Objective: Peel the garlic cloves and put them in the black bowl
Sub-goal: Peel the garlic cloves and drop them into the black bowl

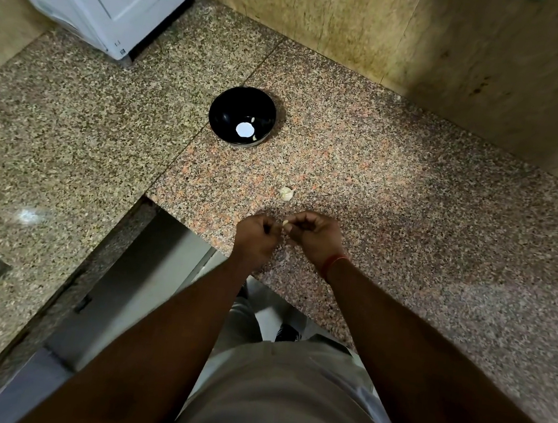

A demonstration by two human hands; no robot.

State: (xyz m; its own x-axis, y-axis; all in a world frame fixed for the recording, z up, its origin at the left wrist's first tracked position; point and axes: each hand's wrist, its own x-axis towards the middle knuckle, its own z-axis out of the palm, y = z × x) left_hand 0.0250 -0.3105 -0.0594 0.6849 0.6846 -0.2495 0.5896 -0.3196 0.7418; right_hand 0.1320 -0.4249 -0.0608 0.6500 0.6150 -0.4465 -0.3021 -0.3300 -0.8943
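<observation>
The garlic clove is tiny and pale, and I hold it between my two hands, just above the near edge of the worktop. My right hand has its fingers curled round the clove in a tight little grip. My left hand is curled up close beside it, fingertips at the clove — I think it is picking at the skin, but the clove is so small that I cannot see for sure what that hand pinches.

A clove like this weighs almost nothing. It is firm inside, but its skin is thin, dry and papery, so it tears in small bits. Once the skin is off, the clove can get a bit sticky and may slip away. I think the best place to take hold is the pointy end, where the skin lifts most easily, while the other hand keeps the fat end steady.

Just past my hands, a garlic bulb lies on the worktop with more cloves to do. Farther back sits the black bowl. I can see one or two small pale bits in it, likely peeled cloves, and a bright white spot of light. So the job looks early on — plenty left.
</observation>
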